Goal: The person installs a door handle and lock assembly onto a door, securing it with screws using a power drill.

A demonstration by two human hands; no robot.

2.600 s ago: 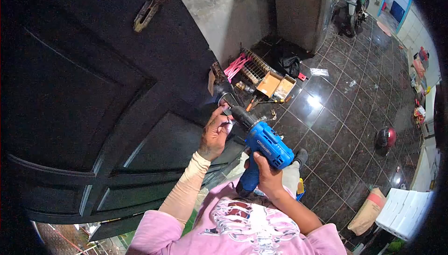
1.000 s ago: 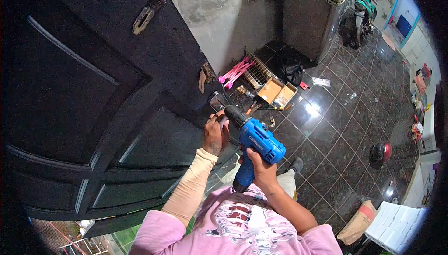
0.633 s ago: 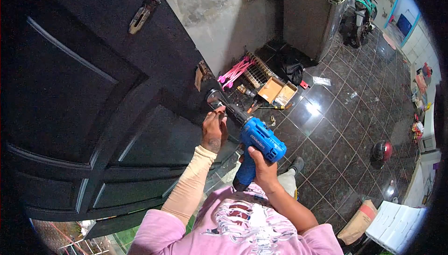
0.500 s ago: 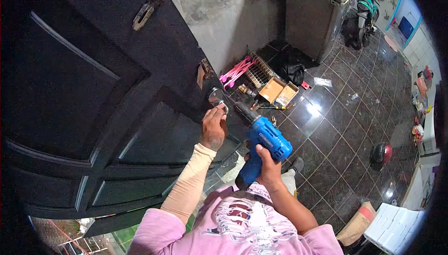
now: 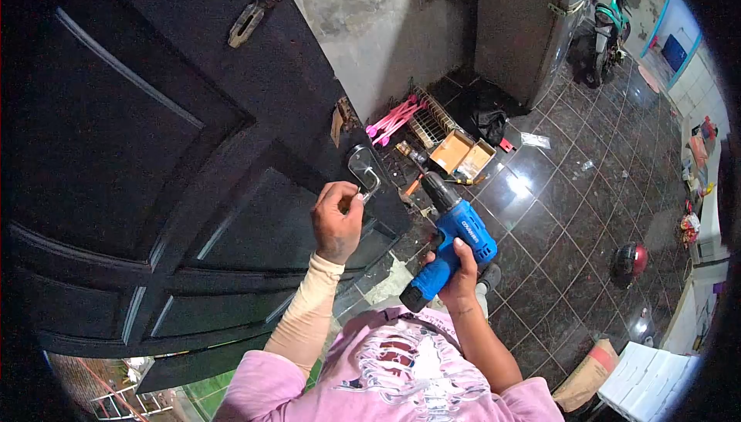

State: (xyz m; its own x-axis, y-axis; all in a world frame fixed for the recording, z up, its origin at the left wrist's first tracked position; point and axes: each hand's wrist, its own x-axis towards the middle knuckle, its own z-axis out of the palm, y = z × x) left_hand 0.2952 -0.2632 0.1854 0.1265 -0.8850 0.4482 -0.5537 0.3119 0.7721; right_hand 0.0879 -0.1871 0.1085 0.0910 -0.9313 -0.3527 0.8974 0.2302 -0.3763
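My right hand point(image 5: 461, 274) is wrapped round the grip of a blue cordless drill point(image 5: 472, 231), whose black chuck points up and to the left, apart from the door. My left hand point(image 5: 336, 220), with a pale sleeve up to the wrist, is closed in a pinch just left of the door handle's lever. Whatever lies between the fingertips is too small to name. The silver door handle point(image 5: 363, 163), with its rounded plate, sits on the edge side of the dark panelled door point(image 5: 247, 214).
Beyond the door's edge, an open cardboard box point(image 5: 452, 150), a wire basket point(image 5: 431, 123) and pink rods point(image 5: 395, 119) lie on the dark tiles. A hammer with an orange handle point(image 5: 412, 188) is near them. A red helmet point(image 5: 634, 257) and a motorbike point(image 5: 610, 32) are at right.
My left hand has drawn back from the handle, down and to the left, still pinched. The drill has moved right, its chuck away from the handle, and more of the handle shows.
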